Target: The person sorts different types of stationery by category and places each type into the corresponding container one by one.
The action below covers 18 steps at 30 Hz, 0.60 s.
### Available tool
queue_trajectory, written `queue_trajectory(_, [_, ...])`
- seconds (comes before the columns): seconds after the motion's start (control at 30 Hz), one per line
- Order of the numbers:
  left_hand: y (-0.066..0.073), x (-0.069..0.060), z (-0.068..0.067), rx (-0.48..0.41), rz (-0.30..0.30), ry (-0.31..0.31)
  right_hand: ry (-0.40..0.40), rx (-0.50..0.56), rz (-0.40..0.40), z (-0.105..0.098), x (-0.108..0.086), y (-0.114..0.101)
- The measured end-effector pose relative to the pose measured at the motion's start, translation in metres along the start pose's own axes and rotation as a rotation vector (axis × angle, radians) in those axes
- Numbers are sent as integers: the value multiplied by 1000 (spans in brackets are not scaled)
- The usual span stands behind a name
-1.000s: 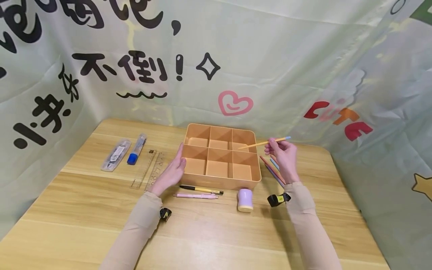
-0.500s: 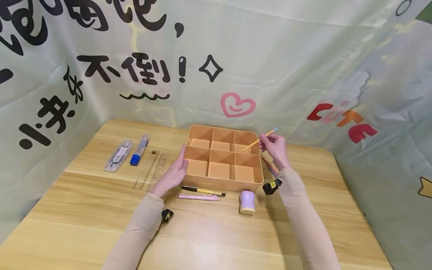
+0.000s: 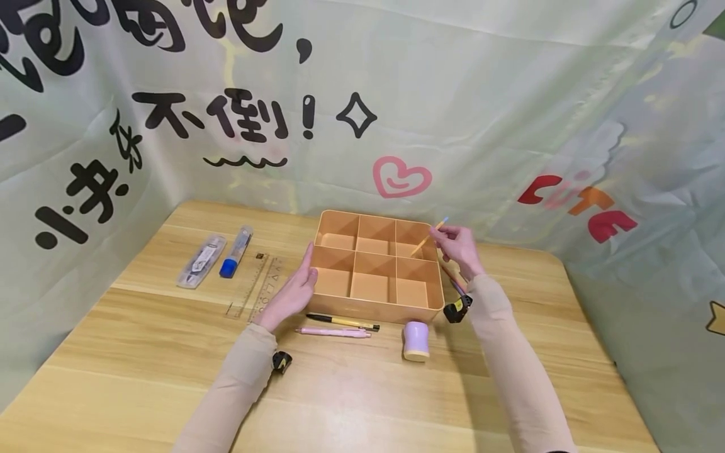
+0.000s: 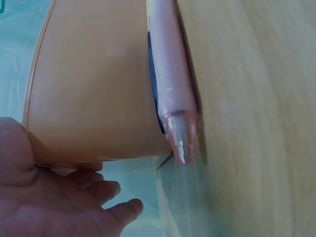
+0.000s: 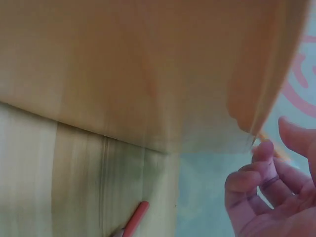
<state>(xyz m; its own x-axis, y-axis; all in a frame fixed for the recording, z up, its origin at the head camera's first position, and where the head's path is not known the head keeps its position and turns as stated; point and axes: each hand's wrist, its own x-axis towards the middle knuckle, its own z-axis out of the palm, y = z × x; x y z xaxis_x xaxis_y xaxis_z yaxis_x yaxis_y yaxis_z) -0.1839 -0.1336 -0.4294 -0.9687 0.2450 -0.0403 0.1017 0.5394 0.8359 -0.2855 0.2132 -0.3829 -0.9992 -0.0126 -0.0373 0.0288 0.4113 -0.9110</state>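
Observation:
An orange box (image 3: 374, 305) with six compartments stands near the back of the table. The left hand (image 3: 289, 296) rests against its left wall; in the left wrist view that hand (image 4: 64, 197) lies along the box's corner with fingers extended. At the back right compartment, the right hand (image 3: 460, 248) pinches an orange pencil (image 3: 421, 243) with a blue end, its lower part tilted down into the compartment. The right wrist view shows the right hand (image 5: 276, 192) beside the box wall (image 5: 123, 64), fingers bent, the pencil partly hidden.
In front of the box lie a black-and-yellow pen (image 3: 342, 321), a pink pen (image 3: 334, 332) and a purple jar-like object (image 3: 416, 341). To the left are a clear ruler (image 3: 255, 286), a blue-capped tube (image 3: 235, 251) and a clear case (image 3: 201, 262). Colored pencils (image 3: 453, 280) lie right of the box.
The right hand has moved left to the box's back right corner, and the pencil has gone from nearly level to steeply tilted, lower into the compartment. The left hand stays at the box.

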Motion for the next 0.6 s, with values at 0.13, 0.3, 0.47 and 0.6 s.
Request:
queue_trajectory(0.13, [-1, 1, 1, -7, 2, -4, -3, -32, -1, -3, -6, 1])
queue_trajectory(0.3, [-1, 1, 2, -3, -5, -3, 3, -34, -33, -11, -19, 4])
queue_trajectory(0.47, [-2, 1, 1, -1, 2, 2, 24, -54, -74, -17, -37, 10])
queue_trajectory(0.6, [-3, 1, 1, -1, 4, 3, 117, -23, -73, -16, -57, 18])
